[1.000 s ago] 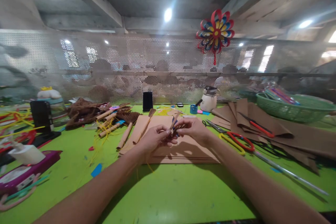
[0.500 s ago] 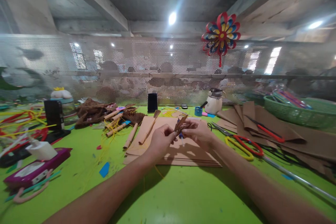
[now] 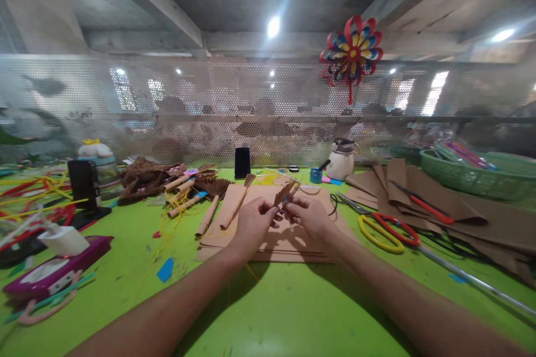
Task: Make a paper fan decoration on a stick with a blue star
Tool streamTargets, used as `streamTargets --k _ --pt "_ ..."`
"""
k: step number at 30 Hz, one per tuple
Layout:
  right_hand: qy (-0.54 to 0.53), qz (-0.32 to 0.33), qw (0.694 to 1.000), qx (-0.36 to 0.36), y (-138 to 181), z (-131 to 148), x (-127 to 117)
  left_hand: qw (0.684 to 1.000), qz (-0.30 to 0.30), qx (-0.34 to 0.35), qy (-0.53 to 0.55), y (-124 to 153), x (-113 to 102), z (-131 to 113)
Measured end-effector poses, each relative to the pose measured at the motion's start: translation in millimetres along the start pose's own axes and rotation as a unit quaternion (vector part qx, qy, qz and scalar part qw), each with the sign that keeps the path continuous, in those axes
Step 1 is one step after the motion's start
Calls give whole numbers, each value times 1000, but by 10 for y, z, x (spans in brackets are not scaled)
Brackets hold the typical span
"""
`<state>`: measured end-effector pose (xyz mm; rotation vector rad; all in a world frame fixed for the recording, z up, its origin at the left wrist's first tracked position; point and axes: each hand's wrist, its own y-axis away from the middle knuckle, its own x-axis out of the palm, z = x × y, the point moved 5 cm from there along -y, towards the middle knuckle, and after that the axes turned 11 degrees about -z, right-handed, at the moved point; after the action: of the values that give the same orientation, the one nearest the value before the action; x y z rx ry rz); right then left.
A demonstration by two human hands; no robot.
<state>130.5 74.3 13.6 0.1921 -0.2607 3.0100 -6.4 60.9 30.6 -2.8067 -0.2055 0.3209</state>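
Observation:
Over a stack of brown paper sheets [image 3: 301,252], my left hand [image 3: 254,223] pinches a small folded brown paper piece [image 3: 283,194], pleated like a fan. My right hand [image 3: 309,215] closes its fingertips at the other side of the same piece. A thin light strip shows by the right fingers, and a dark bluish bit beside it is too small to name. Left of my hands lie a paper roll [image 3: 233,209] on the sheets and a pleated paper fan with a rolled handle [image 3: 208,215].
Scissors with red and yellow handles [image 3: 381,231] lie on the right, near brown paper pieces [image 3: 444,201] and a green basket [image 3: 456,175]. A black phone [image 3: 242,163] stands at the back, near a blue jar [image 3: 316,175]. A purple power strip [image 3: 58,268] sits left.
The folded paper piece has turned a little, and its pleats show more clearly. My right fingers have drawn in closer to it. The rest of the table looks the same.

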Motion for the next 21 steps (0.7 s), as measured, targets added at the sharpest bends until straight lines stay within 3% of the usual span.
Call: streamTargets --k 3,7,12,15,18,21 --pt "-29 -4 1000 -1 -2 90 -29 997 -21 46 -61 -21 -67 -24" --pt "-83 40 996 0 26 145 15 980 -24 129 -150 -5 -116 -87" --pt "-129 51 990 25 38 125 41 926 -34 262 -270 106 -93 -218" --pt "-156 46 986 32 26 110 22 908 -20 304 -288 176 -50 -262" --pt "-158 49 986 28 6 108 -5 928 20 279 -246 199 9 -242" --pt "-134 47 990 2 -17 143 -43 978 66 156 -121 155 65 -149"
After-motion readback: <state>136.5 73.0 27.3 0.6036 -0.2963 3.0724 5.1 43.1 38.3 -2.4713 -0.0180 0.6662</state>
